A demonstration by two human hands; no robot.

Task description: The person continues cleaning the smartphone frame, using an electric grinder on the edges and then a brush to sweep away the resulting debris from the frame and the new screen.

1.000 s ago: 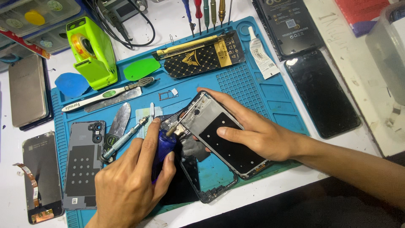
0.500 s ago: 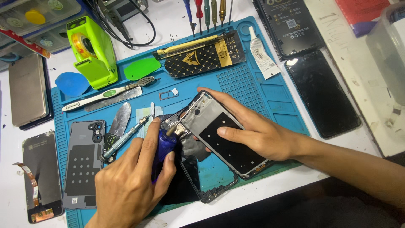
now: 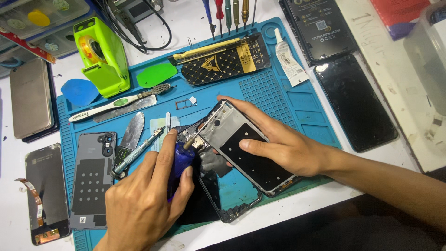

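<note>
Phone frame (image 3: 241,144): flat, rectangular, silver-grey metal rim with a matte black panel in its middle, lying slantwise on the blue ribbed silicone mat (image 3: 288,100). Right hand (image 3: 283,146) lies flat on it, fingers spread and pressing down, thumb on the black panel, index finger along the upper edge. Left hand (image 3: 148,195) is closed around a blue-handled screwdriver (image 3: 181,160); its thin metal tip meets the frame's upper left corner, just beyond the left thumb. Under the frame and partly covered by it lies a second dark phone body (image 3: 223,193) with a glossy, scuffed surface. Just left of the left hand: a slim metal-handled tool (image 3: 137,151), a flat steel blade (image 3: 132,132) and a grey plastic back cover (image 3: 93,179) with a camera cutout. Beyond the fingers: a small SIM tray (image 3: 186,103), a white-handled brush (image 3: 118,102), a green plastic pick (image 3: 155,75) and a black-and-gold quilted pack (image 3: 223,60). Beyond those, a lime-green tape dispenser (image 3: 100,56). To the right of the right hand, off the mat on the white worktop (image 3: 325,195), a glossy black screen panel (image 3: 355,100).
</note>
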